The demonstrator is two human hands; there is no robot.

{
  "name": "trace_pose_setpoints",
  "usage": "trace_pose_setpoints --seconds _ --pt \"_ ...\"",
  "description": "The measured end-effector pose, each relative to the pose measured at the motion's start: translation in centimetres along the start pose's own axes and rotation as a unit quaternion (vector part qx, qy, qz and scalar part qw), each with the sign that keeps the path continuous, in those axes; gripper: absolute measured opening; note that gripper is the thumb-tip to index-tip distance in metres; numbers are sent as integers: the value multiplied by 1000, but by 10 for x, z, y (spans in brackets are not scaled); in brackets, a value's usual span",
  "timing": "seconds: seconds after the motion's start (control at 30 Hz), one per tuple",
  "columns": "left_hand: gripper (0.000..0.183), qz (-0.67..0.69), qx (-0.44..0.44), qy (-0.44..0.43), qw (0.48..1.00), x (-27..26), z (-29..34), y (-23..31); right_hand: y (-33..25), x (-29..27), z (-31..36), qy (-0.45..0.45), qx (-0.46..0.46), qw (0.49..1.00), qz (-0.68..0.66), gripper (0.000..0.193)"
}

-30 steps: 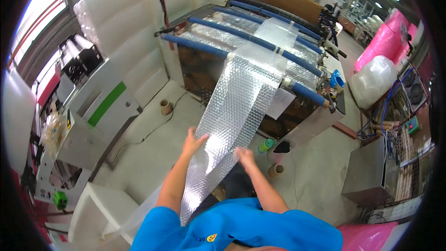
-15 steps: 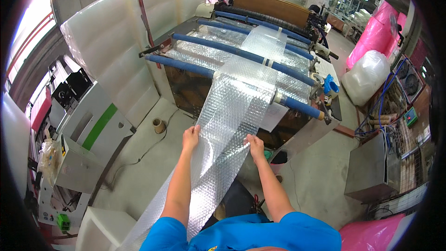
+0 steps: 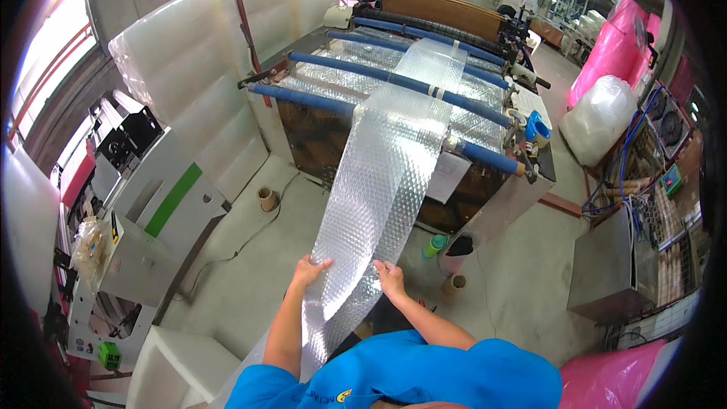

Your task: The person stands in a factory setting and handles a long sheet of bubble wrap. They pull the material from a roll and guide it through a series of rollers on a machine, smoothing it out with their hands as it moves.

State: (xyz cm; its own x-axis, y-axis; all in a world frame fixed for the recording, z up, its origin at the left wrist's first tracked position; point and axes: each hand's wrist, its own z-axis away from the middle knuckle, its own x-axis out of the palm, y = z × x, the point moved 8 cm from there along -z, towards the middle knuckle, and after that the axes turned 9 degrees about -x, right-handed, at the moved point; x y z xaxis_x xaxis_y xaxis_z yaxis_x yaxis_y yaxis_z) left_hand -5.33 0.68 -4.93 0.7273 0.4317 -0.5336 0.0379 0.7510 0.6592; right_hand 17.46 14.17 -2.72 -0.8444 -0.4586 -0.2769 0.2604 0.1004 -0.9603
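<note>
A long strip of clear, silvery bubble wrap (image 3: pixel 376 174) slopes from the blue rollers of a machine down toward my body. My left hand (image 3: pixel 309 271) is closed on its left edge, with the thumb lying over the top. On the opposite edge, my right hand (image 3: pixel 388 279) pinches the film. Between my hands the sheet creases, and one side folds over. Below them the strip passes under my left arm and is partly hidden by it. The upper end runs over the front blue roller (image 3: pixel 303 98) and across the machine bed.
White wrapped foam blocks (image 3: pixel 189 68) stand along the left wall. A grey machine with a green stripe (image 3: pixel 173 201) is at left. Cardboard cores (image 3: pixel 266 198) and a green bottle (image 3: pixel 434 245) stand on the floor. A metal cabinet (image 3: pixel 615 269) is at right; pink rolls (image 3: pixel 609 49) stand behind.
Both my hands have moved down toward my body, gripping the bubble wrap edges. The strip between the roller and my hands is longer and straighter.
</note>
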Motion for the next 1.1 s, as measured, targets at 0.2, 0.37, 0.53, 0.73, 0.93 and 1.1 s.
trace_pose_setpoints --seconds 0.2,0.37,0.53,0.73,0.93,1.1 --pt "50 157 160 177 958 -87 112 46 -73 2 35 -54 -23 992 -113 30" --pt "53 -65 221 294 928 -98 147 72 -50 -16 32 105 1 993 -55 57" --pt "43 -282 249 264 888 -69 140 76 -190 -6 66 98 -431 873 205 60" --pt "42 -365 186 223 884 -66 142 91 -230 110 161 -336 -654 652 183 55" --pt "39 -377 278 285 836 -61 120 79 -246 120 112 -301 -623 684 233 52" --pt "41 -401 130 154 894 -61 132 88 -241 106 159 -396 -654 630 136 51"
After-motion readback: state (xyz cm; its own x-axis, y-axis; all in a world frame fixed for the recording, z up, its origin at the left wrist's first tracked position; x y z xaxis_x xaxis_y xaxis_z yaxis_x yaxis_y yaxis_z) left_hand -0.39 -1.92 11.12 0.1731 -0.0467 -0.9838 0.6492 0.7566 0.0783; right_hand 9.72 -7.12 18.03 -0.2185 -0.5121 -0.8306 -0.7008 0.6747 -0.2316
